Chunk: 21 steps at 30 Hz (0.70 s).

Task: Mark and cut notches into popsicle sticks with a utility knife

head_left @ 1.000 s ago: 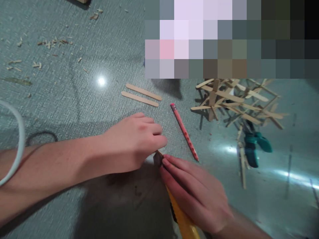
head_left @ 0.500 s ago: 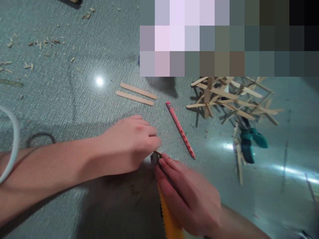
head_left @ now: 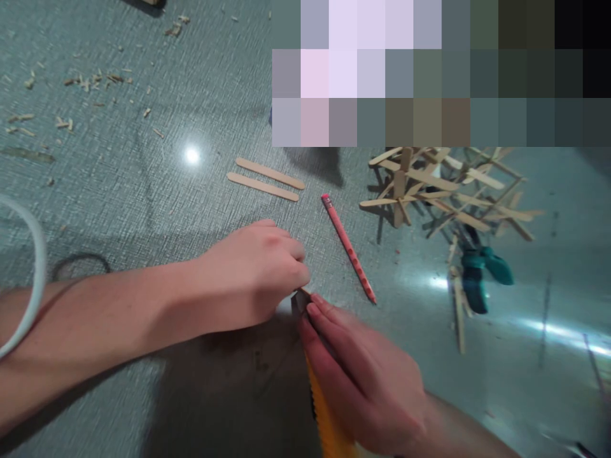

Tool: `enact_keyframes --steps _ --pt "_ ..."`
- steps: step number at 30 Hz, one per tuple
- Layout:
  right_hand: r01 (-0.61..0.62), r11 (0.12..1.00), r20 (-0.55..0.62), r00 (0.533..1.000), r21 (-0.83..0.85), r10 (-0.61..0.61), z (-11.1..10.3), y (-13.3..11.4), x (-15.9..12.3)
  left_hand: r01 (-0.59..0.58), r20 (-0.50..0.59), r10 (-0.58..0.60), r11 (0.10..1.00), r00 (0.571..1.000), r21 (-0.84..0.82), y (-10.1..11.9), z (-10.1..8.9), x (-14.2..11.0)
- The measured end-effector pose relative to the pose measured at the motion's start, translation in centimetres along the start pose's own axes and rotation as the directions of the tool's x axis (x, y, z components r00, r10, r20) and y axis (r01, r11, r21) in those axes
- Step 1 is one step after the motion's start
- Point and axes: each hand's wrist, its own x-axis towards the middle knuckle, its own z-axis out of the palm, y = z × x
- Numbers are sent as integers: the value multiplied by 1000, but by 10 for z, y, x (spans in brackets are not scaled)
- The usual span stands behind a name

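Observation:
My right hand (head_left: 367, 375) is wrapped around a yellow utility knife (head_left: 329, 407), its metal end pointing up toward my other hand. My left hand (head_left: 262, 270) is closed, knuckles up, and almost meets the right fingertips. A short piece of wooden craft stick (head_left: 304, 292) shows between the two hands at the knife's blade; the rest of it is hidden by my fingers. Just beyond my left hand lie two craft sticks (head_left: 265, 181), side by side. A pink pencil (head_left: 349, 249) rests to the right of them, tip toward me.
A tangled structure of craft sticks (head_left: 439, 184) stands at the back right. In front of it are green-handled pliers or cutters (head_left: 477, 273) and some sticks (head_left: 458, 312). Wood shavings (head_left: 93, 81) are scattered at the far left. A white loop (head_left: 35, 267) crosses the left edge.
The view has shifted slightly, so the table things sit a little further right. Both hands keep their grip at nearly the same spot, with only a slight tilt of the knife.

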Motion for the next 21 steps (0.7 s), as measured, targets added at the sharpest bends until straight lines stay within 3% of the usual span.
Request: enact_keyframes --steps 4,7,11,16,21 --pt "78 962 -92 990 -261 -106 8 -12 7 -52 -3 52 999 999 -1 -1 2 -1" --pt "146 919 -102 975 -366 -196 11 -15 13 -53 -25 53 999 998 12 0 2 -2" --pt "269 883 -57 948 -384 -314 7 -10 14 -32 -69 35 998 997 45 5 -1 -6" --pt "504 773 112 857 -387 -503 -7 1 14 -32 -45 34 999 998 42 15 -10 -11" --pt "543 735 98 826 -406 -556 -4 -1 5 -80 -146 96 990 985 117 18 -15 -14"
